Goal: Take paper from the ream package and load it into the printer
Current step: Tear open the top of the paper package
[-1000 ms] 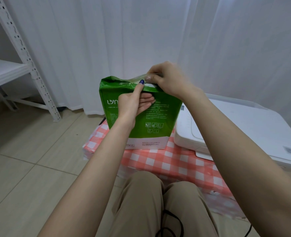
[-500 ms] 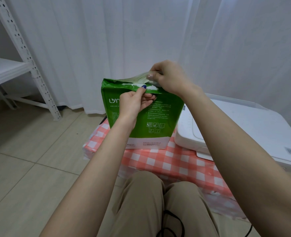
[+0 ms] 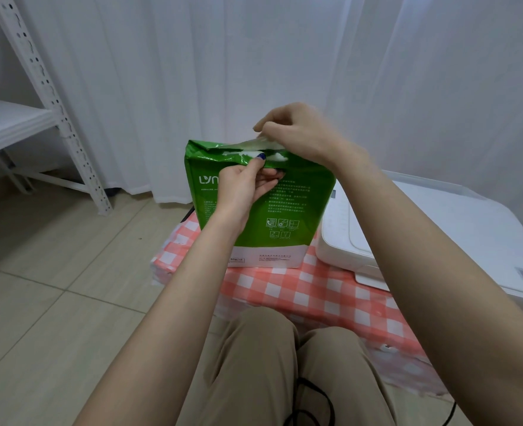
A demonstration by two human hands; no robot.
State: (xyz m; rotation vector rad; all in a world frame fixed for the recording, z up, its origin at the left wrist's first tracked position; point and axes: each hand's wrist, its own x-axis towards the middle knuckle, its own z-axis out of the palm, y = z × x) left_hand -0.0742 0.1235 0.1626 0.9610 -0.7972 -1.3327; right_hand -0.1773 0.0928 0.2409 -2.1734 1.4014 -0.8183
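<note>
Observed: 1 person, seated, knees in tan trousers (image 3: 254,364) drawn up to a low table under a red-and-white checked cloth (image 3: 300,287).

Task item: the green ream package (image 3: 297,195) stands upright on its short white end on the cloth, printed face towards the sitter. It is just beside the left edge of the white printer (image 3: 423,229); whether the 2 touch cannot be told. The printer lies flat on the same cloth with its lid down.

Left hand (image 3: 241,189): closed on the package's upper front. The thumb, with a blue-painted nail, presses the top edge, and the fingers are curled against the green face below it.

Right hand (image 3: 300,133): above the package top, fingers and thumb pinching a pale flap of wrapper (image 3: 251,145) that is lifted clear of the top edge.

Condition of the package: the wrapper is torn along the top near the right corner, and white paper (image 3: 277,155) shows through the ragged gap beneath the flap. The left corner of the top is folded and intact. No sheet is out of the package.

Surroundings: a white curtain (image 3: 254,56) hangs behind the table to the tiled floor (image 3: 54,287). A white metal shelf rack (image 3: 48,87) stands at the left. A black cable (image 3: 315,395) lies across the sitter's lap.
</note>
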